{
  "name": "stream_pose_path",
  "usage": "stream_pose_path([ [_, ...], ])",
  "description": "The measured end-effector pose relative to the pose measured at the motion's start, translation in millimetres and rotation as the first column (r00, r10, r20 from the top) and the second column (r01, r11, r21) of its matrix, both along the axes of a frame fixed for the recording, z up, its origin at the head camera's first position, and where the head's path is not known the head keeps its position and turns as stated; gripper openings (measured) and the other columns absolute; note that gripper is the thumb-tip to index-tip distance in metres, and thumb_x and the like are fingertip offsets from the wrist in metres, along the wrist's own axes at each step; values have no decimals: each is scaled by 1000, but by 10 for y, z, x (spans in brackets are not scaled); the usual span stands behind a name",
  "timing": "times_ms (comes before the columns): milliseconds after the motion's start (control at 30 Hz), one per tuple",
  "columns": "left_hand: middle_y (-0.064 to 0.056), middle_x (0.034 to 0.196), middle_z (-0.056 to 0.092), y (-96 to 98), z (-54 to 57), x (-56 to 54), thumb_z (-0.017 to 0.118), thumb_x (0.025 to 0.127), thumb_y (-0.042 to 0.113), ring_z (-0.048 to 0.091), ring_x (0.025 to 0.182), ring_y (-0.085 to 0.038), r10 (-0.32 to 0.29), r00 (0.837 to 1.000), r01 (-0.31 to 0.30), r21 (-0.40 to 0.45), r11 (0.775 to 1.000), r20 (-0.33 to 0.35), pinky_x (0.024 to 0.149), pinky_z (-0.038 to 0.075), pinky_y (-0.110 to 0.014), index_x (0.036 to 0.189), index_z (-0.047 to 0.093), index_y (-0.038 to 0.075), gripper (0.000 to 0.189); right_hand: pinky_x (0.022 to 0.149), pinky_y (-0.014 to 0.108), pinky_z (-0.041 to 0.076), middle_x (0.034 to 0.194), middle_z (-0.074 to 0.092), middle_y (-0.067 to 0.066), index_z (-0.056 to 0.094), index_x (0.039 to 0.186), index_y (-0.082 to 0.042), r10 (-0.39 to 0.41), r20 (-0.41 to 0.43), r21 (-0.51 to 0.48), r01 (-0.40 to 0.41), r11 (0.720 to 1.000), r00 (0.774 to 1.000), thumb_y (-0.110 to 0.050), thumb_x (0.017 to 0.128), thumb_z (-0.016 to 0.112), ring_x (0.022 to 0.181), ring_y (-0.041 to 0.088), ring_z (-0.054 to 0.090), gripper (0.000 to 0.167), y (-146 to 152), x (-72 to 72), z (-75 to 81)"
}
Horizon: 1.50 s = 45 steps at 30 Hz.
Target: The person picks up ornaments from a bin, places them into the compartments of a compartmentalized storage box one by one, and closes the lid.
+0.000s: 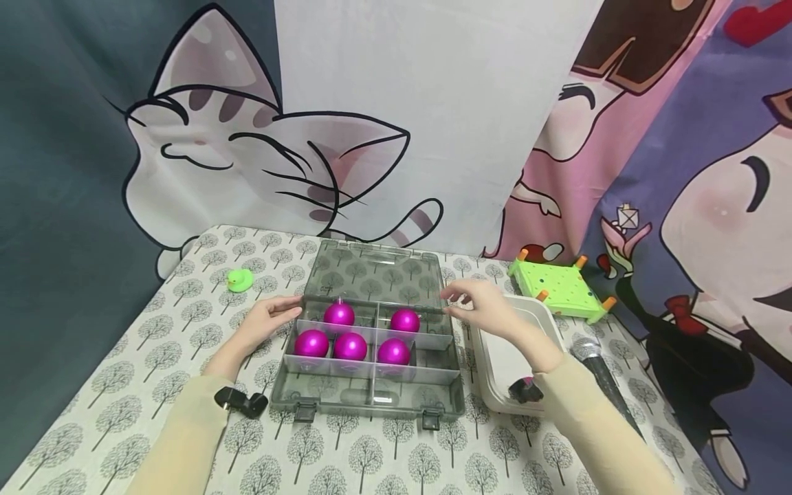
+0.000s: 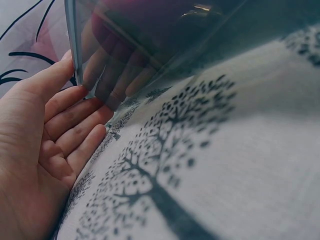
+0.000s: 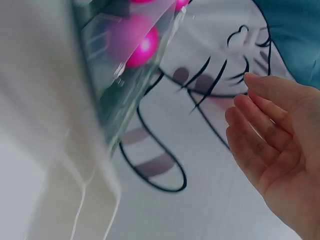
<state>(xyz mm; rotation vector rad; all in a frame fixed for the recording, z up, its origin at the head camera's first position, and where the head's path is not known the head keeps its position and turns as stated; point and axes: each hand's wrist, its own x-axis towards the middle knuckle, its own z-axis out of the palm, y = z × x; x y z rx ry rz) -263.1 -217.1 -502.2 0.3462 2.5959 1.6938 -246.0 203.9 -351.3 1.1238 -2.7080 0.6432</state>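
A grey see-through divided box lies on the table, its lid folded back toward the curtain. Several shiny magenta balls sit in its back and middle rows. My left hand is at the box's left side near the hinge; in the left wrist view the thumb and fingertips are right at the edge of the clear wall. Off the right rear corner, my right hand hovers with loosely bent fingers and nothing between them. Its palm shows in the right wrist view, apart from the box.
Right of the box, partly under my right forearm, stands a white tray with a small dark-and-pink object in it. Beyond are a green toy table with orange legs upward and a microphone. A green rubber duck sits back left.
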Motion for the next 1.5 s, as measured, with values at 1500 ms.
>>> stream_pose_path([
  [1500, -26, 138, 53, -24, 40, 29, 62, 96, 24, 57, 121, -44, -11, 999, 10, 21, 1000, 38, 108, 41, -55, 137, 51, -3, 50, 78, 43, 60, 104, 69, 24, 64, 108, 9, -140, 419, 304, 7, 953, 897, -7, 72, 81, 89, 37, 68, 43, 1129, 226, -217],
])
